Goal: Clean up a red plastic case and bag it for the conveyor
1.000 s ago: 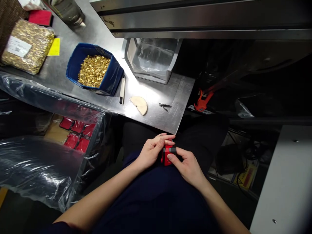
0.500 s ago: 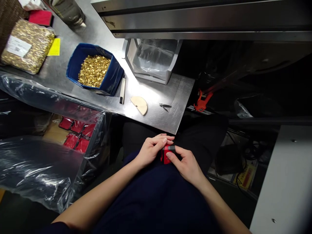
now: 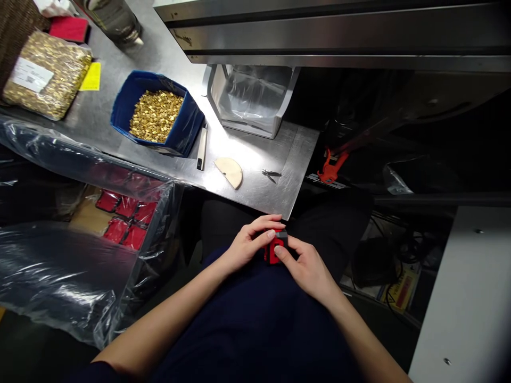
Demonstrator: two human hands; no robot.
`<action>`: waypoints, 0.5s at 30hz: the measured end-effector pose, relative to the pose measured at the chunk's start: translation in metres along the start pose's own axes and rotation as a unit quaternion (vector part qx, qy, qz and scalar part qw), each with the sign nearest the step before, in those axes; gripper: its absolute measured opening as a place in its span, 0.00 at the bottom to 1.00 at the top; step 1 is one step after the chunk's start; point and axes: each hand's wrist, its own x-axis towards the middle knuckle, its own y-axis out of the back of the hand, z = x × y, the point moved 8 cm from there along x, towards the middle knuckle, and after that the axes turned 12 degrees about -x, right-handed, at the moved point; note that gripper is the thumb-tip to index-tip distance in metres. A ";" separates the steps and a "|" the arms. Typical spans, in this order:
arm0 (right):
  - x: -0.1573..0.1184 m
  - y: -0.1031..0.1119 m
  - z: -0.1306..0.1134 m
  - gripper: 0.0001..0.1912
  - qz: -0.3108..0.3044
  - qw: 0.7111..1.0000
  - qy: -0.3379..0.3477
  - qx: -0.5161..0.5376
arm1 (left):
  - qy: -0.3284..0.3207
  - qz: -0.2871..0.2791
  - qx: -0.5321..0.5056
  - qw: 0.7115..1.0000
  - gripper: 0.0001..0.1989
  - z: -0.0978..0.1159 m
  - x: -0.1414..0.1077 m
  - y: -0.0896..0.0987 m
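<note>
A small red and black plastic part is held between both hands over my lap, just below the table's front corner. My left hand grips it from the left, thumb on its top and fingers over the far side. From the right, my right hand pinches it between thumb and fingers. The fingers hide much of the part. Nearest on the metal table lie nail clippers and a cream half-round piece.
A blue bin of small brass-coloured pieces stands beside a white-handled tool. Behind is a grey bin with plastic bags. At left, a plastic-lined box holds several red parts. A metal beam crosses above; an orange clamp sits right.
The red and black part has turned slightly in my hands, and more of its dark end now shows. My left thumb and fingers have shifted a little over it.
</note>
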 end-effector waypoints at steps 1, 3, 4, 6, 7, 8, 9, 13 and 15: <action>0.001 0.004 0.001 0.17 0.020 1.000 -0.007 -0.001 | 0.000 0.001 0.001 1.000 0.14 -0.001 0.000 0.000; 0.001 0.012 0.005 0.20 0.063 0.997 -0.033 -0.016 | 0.002 0.002 0.004 1.000 0.13 -0.003 0.000 0.000; 0.001 0.015 0.007 0.22 0.079 0.995 -0.048 -0.028 | 0.004 0.001 0.006 1.000 0.13 -0.004 0.000 -0.001; 0.003 0.019 0.013 0.27 0.094 0.992 -0.071 -0.050 | 0.008 0.001 0.013 1.000 0.13 -0.006 0.001 -0.002; 0.005 0.019 0.015 0.28 0.095 0.991 -0.078 -0.050 | 0.010 0.003 0.018 1.000 0.13 -0.007 0.001 -0.002; 0.007 0.019 0.018 0.29 0.093 0.992 -0.080 -0.038 | 0.012 0.009 0.021 1.000 0.13 -0.007 0.002 -0.002; 0.009 0.018 0.020 0.28 0.089 0.993 -0.078 -0.011 | 0.012 0.018 0.021 1.000 0.13 -0.008 0.002 0.000; 0.014 0.015 0.018 0.20 0.057 0.994 -0.027 0.092 | 0.059 0.096 -0.077 0.991 0.17 -0.017 0.005 0.012; 0.012 0.014 0.012 0.15 0.025 0.998 0.014 0.059 | 0.093 0.127 -0.154 0.976 0.21 -0.022 0.006 0.015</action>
